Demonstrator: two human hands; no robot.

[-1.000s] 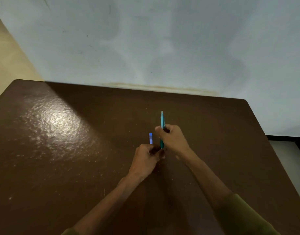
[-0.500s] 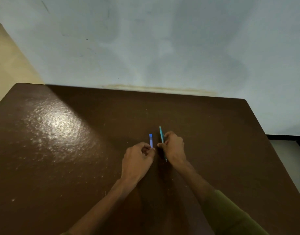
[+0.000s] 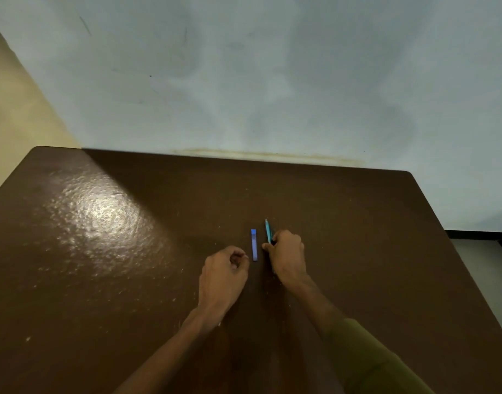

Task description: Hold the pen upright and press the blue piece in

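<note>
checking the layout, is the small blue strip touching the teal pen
Apart. The head view shows bare brown table between the small blue strip and the teal pen in the right hand.

- My left hand (image 3: 224, 275) hovers low near the middle of the tabletop (image 3: 102, 251), fingers curled in, holding nothing that I can make out.
- My right hand (image 3: 286, 255) sits just beside it, fingers curled round a teal pen (image 3: 268, 231).
- Both forearms reach in from the near edge.
</note>
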